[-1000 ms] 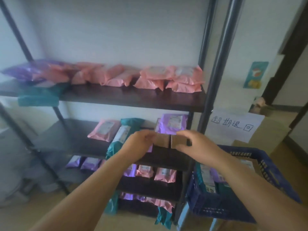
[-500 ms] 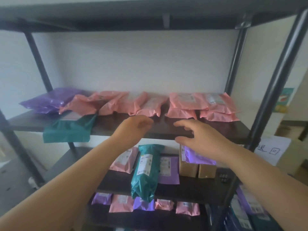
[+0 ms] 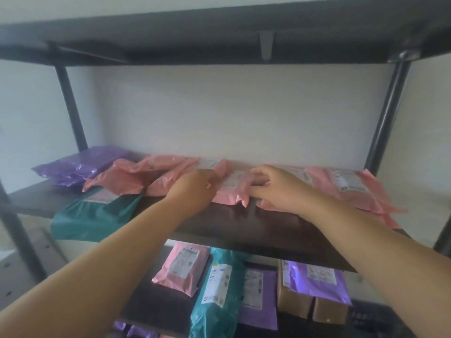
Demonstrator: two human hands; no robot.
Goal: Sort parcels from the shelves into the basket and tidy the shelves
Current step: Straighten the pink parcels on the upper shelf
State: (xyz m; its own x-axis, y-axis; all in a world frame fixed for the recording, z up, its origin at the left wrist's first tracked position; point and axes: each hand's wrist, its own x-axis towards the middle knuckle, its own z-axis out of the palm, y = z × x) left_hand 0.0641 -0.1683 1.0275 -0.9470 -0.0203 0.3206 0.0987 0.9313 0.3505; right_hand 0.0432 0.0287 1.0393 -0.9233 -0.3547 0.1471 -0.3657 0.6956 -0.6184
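A: Quick, big to small. What's in shot?
B: A black metal shelving rack (image 3: 388, 118). Landmark is its dark brown wooden shelf board (image 3: 244, 223). Soft parcels run along the back of that board. There's a purple plastic mailer bag (image 3: 80, 164) at the board's left end and a teal plastic mailer bag (image 3: 92, 218) drooping over its front left edge. A stack of pink plastic mailers (image 3: 349, 189) sits at the board's right end.
A: Task thing?
B: It's the flat pink plastic mailer bag with a white label (image 3: 234, 189), mid-board toward the back, touching pink neighbours on both sides.
A: Hands?
B: The right hand (image 3: 275, 189) pinches that bag's right edge, thumb in front, fingers over the top. The left hand (image 3: 192, 189) is curled at its left edge with the fingertips hidden behind the knuckles. Can't tell if it's clamped or just touching.
A: Step?
B: Looks like taking one parcel off the board, or squaring it up in the row; can't say which. The basket isn't in view.
A: Next move needs?
B: My guess: lift it clear of the board without dragging the neighbours forward, check the label, then decide whether it goes in the basket or stays.
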